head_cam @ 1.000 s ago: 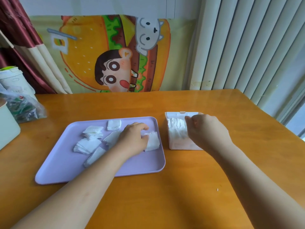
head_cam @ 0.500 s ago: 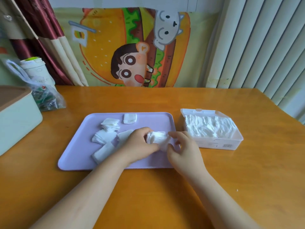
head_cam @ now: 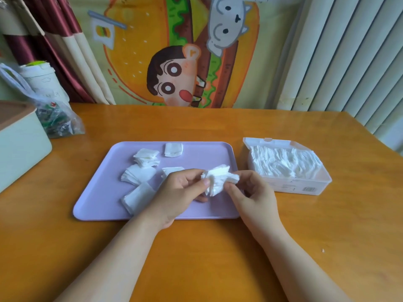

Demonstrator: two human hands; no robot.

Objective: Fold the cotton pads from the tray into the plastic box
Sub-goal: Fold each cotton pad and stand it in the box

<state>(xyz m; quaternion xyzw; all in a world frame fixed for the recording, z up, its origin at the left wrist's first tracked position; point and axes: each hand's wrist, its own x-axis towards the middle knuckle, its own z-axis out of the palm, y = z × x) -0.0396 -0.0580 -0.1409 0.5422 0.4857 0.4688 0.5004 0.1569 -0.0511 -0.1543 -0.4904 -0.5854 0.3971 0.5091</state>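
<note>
Above the desk point(head_cam: 196, 258), the left hand point(head_cam: 181, 192) and right hand point(head_cam: 254, 192), fingers curled, pinch a crumpled white cotton pad point(head_cam: 218, 178) over the lilac tray point(head_cam: 98, 205). Beyond them loose pads point(head_cam: 139, 174) lie flat, and the plastic box point(head_cam: 305, 189) to the right of the tray is nearly full.

I am working from a single wide-angle view, riding on the person's head and looking forward and down across the orange-brown wooden tabletop point(head_cam: 218, 247). It is sitting close: the left forearm point(head_cam: 113, 258) and right forearm point(head_cam: 290, 258) are entering from the bottom edge and filling the lower frame. The lilac rectangular plastic tray point(head_cam: 104, 192) is lying just left of centre, with the clear rectangular plastic box point(head_cam: 305, 188) to its right. Farther off, the lens is facing the cartoon burger wall hanging point(head_cam: 174, 51) and the white vertical blinds point(head_cam: 349, 51).
</note>
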